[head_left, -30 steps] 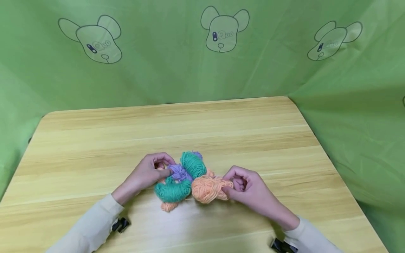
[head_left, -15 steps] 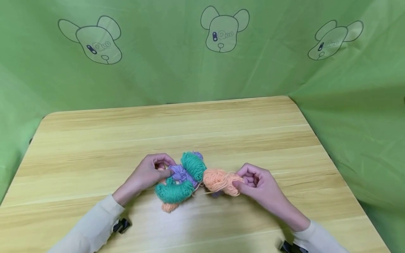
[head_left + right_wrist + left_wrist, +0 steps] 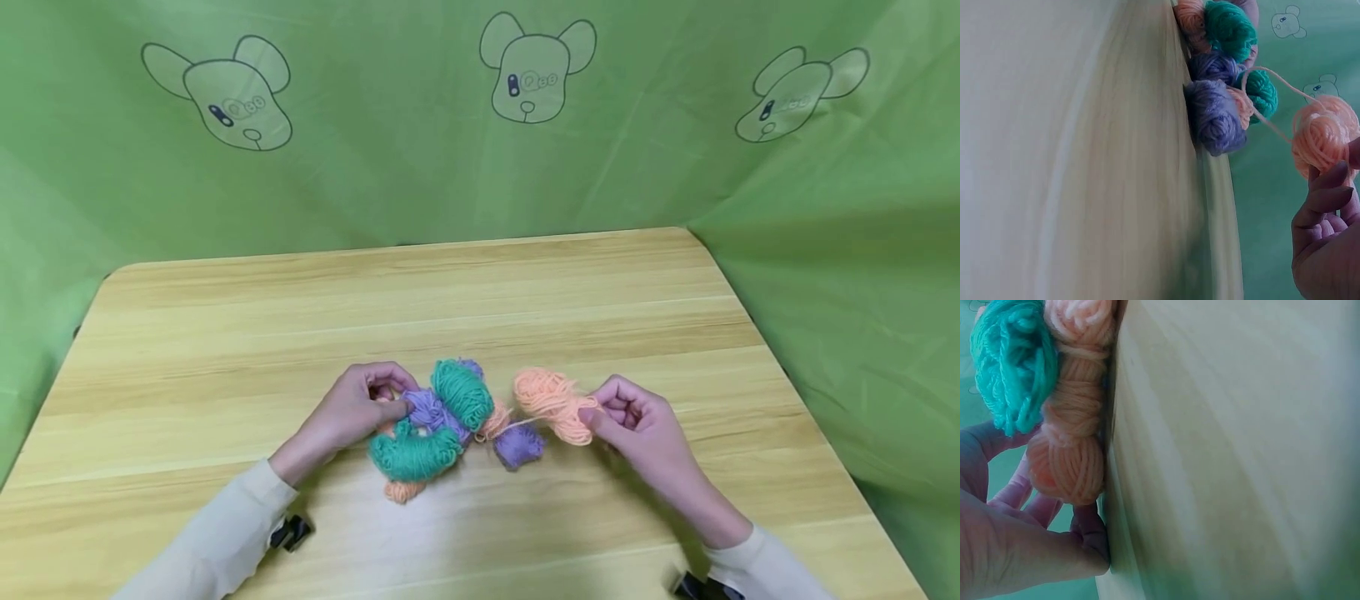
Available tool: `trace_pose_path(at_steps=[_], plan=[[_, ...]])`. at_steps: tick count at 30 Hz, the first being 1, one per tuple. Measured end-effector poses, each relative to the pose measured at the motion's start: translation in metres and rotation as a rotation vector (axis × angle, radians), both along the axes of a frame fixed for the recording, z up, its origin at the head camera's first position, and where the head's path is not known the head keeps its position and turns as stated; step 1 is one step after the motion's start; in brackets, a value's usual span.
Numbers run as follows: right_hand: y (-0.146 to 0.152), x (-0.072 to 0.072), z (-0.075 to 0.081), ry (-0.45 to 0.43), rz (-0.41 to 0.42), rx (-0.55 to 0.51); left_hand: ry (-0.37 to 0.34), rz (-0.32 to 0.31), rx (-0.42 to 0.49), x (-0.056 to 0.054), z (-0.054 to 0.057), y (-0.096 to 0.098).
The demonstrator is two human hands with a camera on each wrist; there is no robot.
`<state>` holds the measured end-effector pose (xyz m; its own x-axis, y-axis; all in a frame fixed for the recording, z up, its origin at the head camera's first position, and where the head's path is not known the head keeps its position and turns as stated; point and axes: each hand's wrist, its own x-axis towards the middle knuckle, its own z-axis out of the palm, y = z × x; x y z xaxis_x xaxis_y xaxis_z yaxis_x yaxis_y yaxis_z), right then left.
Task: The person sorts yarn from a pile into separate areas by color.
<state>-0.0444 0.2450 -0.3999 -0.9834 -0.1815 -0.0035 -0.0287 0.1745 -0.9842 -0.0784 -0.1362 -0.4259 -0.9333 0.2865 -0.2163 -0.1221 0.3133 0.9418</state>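
My right hand (image 3: pixel 633 421) pinches one end of a peach yarn skein (image 3: pixel 551 400), raised above the table in the right wrist view. Loose peach strands (image 3: pixel 1266 119) run from it to the pile. On the left, my left hand (image 3: pixel 365 400) pinches the end of a purple yarn skein (image 3: pixel 429 410) in the pile. Two teal skeins lie there, one behind (image 3: pixel 461 393) and one in front (image 3: pixel 415 454). Beneath the front one a peach skein (image 3: pixel 1075 394) pokes out, close by the left fingers. A second purple skein (image 3: pixel 519 445) lies at the pile's right, with more peach yarn (image 3: pixel 495 419) beside it.
The pile sits on a light wood-grain table (image 3: pixel 300 333), towards its near side. A green curtain (image 3: pixel 390 167) with mouse-head drawings hangs behind and along the sides. Black camera mounts (image 3: pixel 291 532) are strapped at both wrists.
My right hand has drawn the peach skein rightward and up, away from the pile, trailing strands. The purple skein at the pile's right has come into sight. My left hand has hardly moved.
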Motion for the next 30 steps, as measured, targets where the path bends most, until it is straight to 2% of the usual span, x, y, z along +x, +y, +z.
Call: trace_pose_path(at_steps=[20, 30], plan=[[0.029, -0.006, -0.003, -0.143, -0.253, -0.016, 0.023, -0.007, -0.023, 0.0, 0.0, 0.002], [0.047, -0.014, -0.004, -0.175, -0.292, -0.027, 0.013, -0.001, -0.011, 0.0, 0.001, 0.002]])
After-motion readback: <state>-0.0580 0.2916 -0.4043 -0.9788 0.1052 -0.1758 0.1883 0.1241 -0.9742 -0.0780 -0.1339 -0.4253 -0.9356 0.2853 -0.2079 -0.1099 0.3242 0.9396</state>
